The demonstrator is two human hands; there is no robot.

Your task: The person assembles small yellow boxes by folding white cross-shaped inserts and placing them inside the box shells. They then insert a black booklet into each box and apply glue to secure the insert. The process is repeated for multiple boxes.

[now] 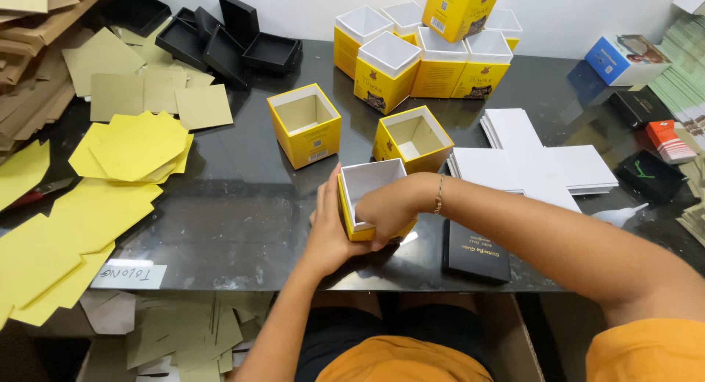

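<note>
A yellow open-top box with a white lining (371,182) stands near the front edge of the dark glossy table (235,213). My left hand (328,231) clasps its left side from outside. My right hand (391,209) reaches over the rim, fingers pressed inside against the white lining. A bead bracelet (439,195) circles my right wrist. Two more open yellow boxes (305,125) (413,138) stand just behind it.
Several finished yellow boxes (426,55) are stacked at the back. White cross-shaped card sheets (536,158) lie right, a flat black box (477,253) at the front. Yellow paper squares (128,147), tan cards (139,92) and black trays (220,37) fill the left.
</note>
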